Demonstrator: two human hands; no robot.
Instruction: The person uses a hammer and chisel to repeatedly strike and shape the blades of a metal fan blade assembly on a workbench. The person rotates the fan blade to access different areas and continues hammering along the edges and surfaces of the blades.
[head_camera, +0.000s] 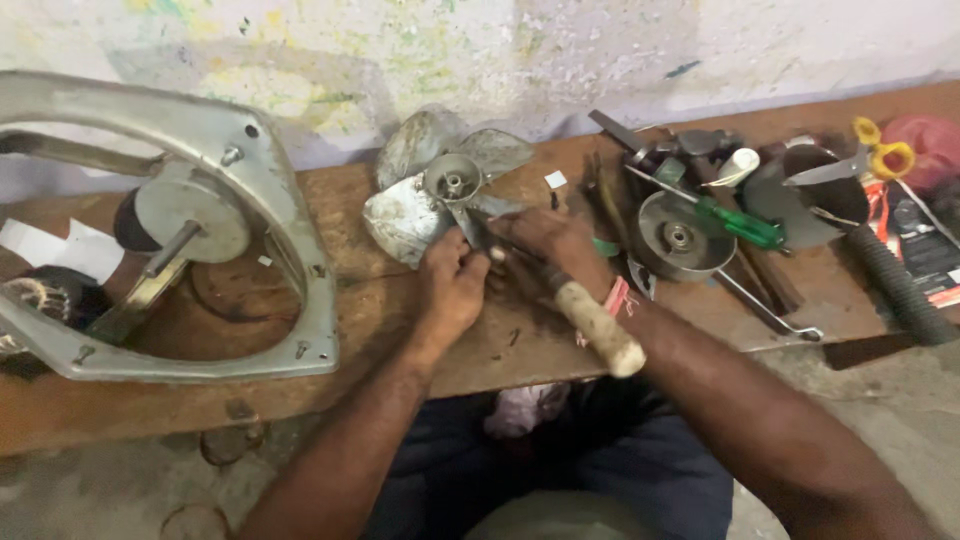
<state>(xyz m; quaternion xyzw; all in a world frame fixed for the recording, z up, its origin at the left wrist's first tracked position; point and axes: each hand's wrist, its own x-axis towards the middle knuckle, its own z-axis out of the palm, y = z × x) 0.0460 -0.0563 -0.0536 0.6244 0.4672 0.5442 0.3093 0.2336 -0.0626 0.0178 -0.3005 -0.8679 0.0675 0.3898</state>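
At frame centre my right hand grips a pale-handled tool, its tip at the metal fan blade. My left hand is closed on the blade's lower edge. A grey metal frame lies left, and a green screwdriver right.

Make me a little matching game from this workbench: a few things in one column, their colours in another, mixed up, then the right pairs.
Things:
1. screwdriver handle
2. scissors handles
3. fan blades
4. tool handle by the right hand

Colours:
A. yellow
B. pale wood
C. green
D. dull grey metal

Pairs: 1-C, 2-A, 3-D, 4-B
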